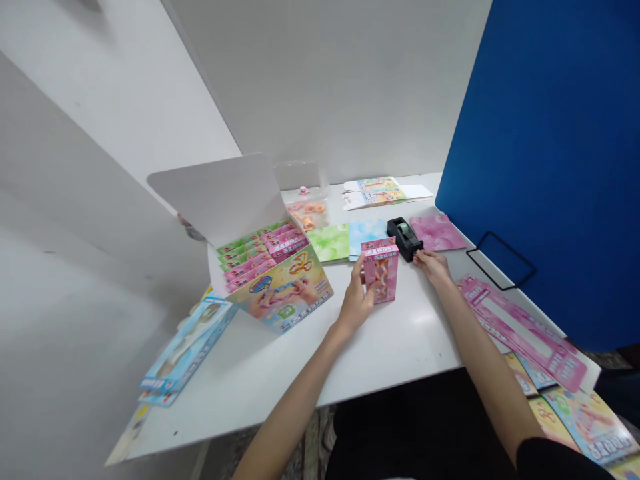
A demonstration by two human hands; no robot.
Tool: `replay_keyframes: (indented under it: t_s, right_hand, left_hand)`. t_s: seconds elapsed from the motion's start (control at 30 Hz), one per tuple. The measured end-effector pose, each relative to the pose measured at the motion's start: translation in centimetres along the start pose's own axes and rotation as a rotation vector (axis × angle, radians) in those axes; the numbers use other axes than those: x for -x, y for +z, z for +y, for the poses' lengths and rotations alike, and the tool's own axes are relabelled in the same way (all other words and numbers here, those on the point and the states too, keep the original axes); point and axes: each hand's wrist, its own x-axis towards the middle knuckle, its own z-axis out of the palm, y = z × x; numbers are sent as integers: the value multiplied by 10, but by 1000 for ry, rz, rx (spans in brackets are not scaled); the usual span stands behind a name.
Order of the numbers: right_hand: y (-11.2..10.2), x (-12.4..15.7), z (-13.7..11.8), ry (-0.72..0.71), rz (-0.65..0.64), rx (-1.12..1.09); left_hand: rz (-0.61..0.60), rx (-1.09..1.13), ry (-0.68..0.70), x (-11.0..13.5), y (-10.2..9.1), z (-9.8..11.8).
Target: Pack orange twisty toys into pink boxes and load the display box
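My left hand point(358, 300) is closed around a small pink box point(387, 273), held upright over the table. Orange and pale pieces show through its front window. Just right of it, a black tape dispenser point(405, 239) with a greenish roll stands on the table. My right hand point(433, 265) pinches at the dispenser's front cutting end, where the tape comes off. The strip between the fingertips is hardly visible. To the left, an open display box point(285, 297) holds rows of green and pink boxes, its white lid point(225, 197) raised.
Green point(330, 241), blue point(367, 235) and pink cards point(436, 233) lie behind my hands. Clear bags with orange pieces point(309, 215) and printed flat cartons point(383, 191) lie farther back. Blue flat packs point(187, 350) are left; pink ones point(520, 327) right, beside the blue partition point(550, 167).
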Motion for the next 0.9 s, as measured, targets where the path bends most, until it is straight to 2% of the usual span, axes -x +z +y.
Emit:
replay_keyframes:
  t_s: [0.13,0.37,0.5,0.6,0.77,0.9]
  right_hand:
    - [1,12,-5,82,-54,-12]
    - [17,44,-27,203,-280,-57]
    - [26,60,-27,298,-516,-125]
    - [32,70,-23,345,-667,-202]
    - [42,85,-17,315,-734,-285]
    - [49,94,-13,218,-739,-297]
  left_hand:
    - [54,-35,124,-1,1,2]
    - [305,-66,395,-5,-7,11]
    - [273,-287,538,-7,-16,22]
    - [226,-524,528,-5,-19,29]
    - [129,-667,462,-3,-18,30]
    - [153,-684,473,-2,-15,28]
